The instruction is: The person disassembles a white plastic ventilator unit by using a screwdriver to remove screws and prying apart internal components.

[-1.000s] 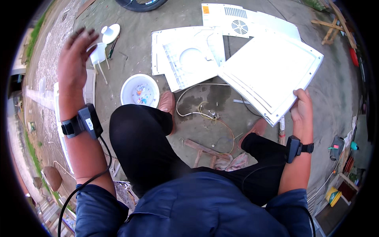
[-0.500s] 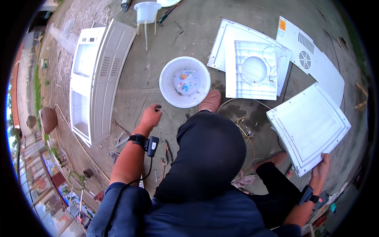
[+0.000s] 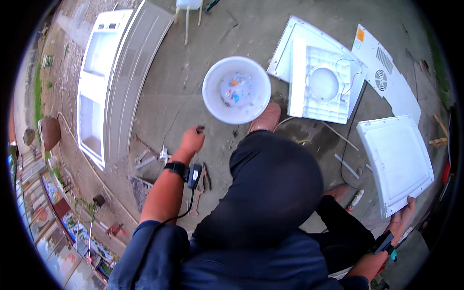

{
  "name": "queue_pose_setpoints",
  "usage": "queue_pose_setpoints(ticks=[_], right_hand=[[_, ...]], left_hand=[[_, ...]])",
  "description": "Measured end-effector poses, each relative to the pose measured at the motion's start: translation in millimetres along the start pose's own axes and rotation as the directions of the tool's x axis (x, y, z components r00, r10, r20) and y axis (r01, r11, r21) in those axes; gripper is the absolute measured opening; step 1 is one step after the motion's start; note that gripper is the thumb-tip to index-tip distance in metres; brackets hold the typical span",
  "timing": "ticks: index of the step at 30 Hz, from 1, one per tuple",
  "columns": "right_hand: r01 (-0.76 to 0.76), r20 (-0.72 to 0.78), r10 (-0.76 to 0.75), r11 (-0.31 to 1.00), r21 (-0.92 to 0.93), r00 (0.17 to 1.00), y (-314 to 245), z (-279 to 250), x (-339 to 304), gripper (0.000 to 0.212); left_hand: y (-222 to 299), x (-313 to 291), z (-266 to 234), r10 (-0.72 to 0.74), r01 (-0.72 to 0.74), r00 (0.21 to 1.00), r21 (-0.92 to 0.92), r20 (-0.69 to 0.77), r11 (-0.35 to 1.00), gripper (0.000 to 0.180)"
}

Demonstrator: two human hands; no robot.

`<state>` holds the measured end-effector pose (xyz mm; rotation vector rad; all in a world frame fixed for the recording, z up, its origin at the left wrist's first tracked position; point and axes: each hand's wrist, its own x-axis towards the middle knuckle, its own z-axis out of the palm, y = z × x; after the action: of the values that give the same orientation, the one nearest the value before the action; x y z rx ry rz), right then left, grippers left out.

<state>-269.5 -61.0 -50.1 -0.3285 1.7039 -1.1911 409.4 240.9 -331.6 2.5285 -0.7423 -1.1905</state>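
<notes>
My right hand [image 3: 402, 215] grips the lower edge of a white appliance panel [image 3: 398, 162], which has a raised rim and is held tilted at the right. My left hand [image 3: 193, 139] hangs over the ground to the left of my knee, its fingers curled in. Dark tips show at its fingers, and whether something small is pinched there I cannot make out. Just beyond that hand stands a round white tub [image 3: 212, 104] with small bits and coloured pictures at its bottom, by my shoe [image 3: 267, 118].
A white appliance cabinet [image 3: 128, 87] lies on the left. Wrenches [image 3: 195, 200] and pliers [image 3: 207, 176] lie beside my left forearm. A white part with a round hole [image 3: 345, 104] rests on another panel [image 3: 282, 60] ahead right, near a vented panel [image 3: 396, 79]. Metal strips [image 3: 348, 166] lie near my right foot.
My right hand has swung the panel to the right, baring metal strips and a cable on the ground. The left hand stays low and curled. The whole view has shifted somewhat.
</notes>
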Motion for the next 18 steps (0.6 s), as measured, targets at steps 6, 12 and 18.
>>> queue_pose_setpoints(ticks=[6, 12, 18], right_hand=[[0.038, -0.082, -0.042, 0.998, -0.053, 0.996, -20, 15, -9, 0.056], [0.156, 0.036, -0.152, 0.977, -0.146, 0.988, -12, 23, -37, 0.056], [0.207, 0.043, -0.211, 0.975, 0.087, 0.977, -26, 16, -73, 0.055]], left_hand=[[-55, -17, -50, -0.135, 0.124, 0.986, -0.112, -0.097, 0.986, 0.038], [-90, -35, -64, -0.250, 0.242, 0.968, -0.157, -0.028, 0.957, 0.039], [-55, -17, -71, -0.199, 0.203, 0.979, -0.291, 0.046, 0.935, 0.040]])
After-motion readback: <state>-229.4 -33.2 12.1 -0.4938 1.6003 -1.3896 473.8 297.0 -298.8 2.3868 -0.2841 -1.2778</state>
